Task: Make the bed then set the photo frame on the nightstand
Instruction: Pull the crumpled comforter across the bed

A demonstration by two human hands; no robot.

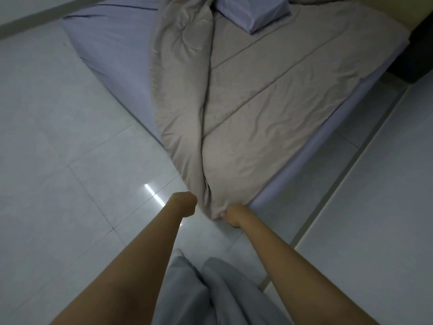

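So I'm standing at the foot corner of the bed (112, 55), both arms stretched out. My right hand (234, 215) is pinched tight on the corner of the beige duvet (246, 118). My left hand (186, 202) is curled into a fist right beside the duvet's bunched edge, can't tell if it's got fabric. A lavender pillow (254, 11) sits near the headboard end. The duvet's left side is folded over on itself.

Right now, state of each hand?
Left hand: closed in a fist beside the beige blanket; whether it grips the cloth cannot be told.
Right hand: closed on the blanket's bottom corner.
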